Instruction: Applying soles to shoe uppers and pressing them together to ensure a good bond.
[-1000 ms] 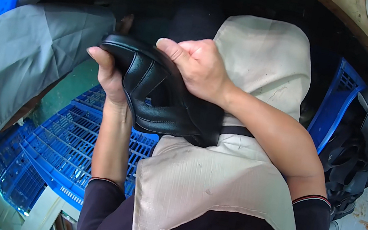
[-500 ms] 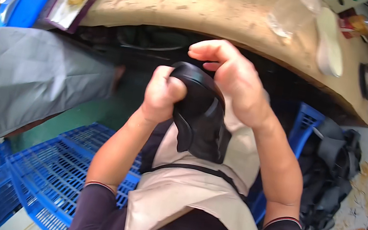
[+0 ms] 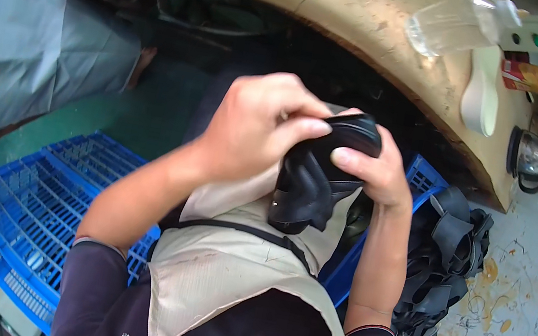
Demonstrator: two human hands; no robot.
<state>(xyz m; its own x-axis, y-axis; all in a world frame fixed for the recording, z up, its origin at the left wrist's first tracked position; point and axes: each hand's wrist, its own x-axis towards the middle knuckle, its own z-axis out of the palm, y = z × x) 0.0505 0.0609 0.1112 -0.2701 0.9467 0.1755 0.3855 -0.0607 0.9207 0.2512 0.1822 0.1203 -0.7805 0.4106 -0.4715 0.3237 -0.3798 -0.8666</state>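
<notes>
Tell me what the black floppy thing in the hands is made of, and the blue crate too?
The black piece looks like leather or a leather-like sheet: smooth, slightly shiny, and it folds softly under both hands. The blue crate looks like hard moulded plastic, with a stiff open grid.

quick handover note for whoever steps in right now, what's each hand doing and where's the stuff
Left hand: closed over the top of the black leather piece, fingers curled on its upper edge.
Right hand: gripping the same piece from the right side, thumb pressed on its front.
The piece is held up over the lap, above the beige apron, under the edge of the wooden workbench.
Nearby: a pile of black pieces on the floor to the right, blue plastic crates to the left.
Done: piece is in both hands.
Left: it has not been set down anywhere.
</notes>
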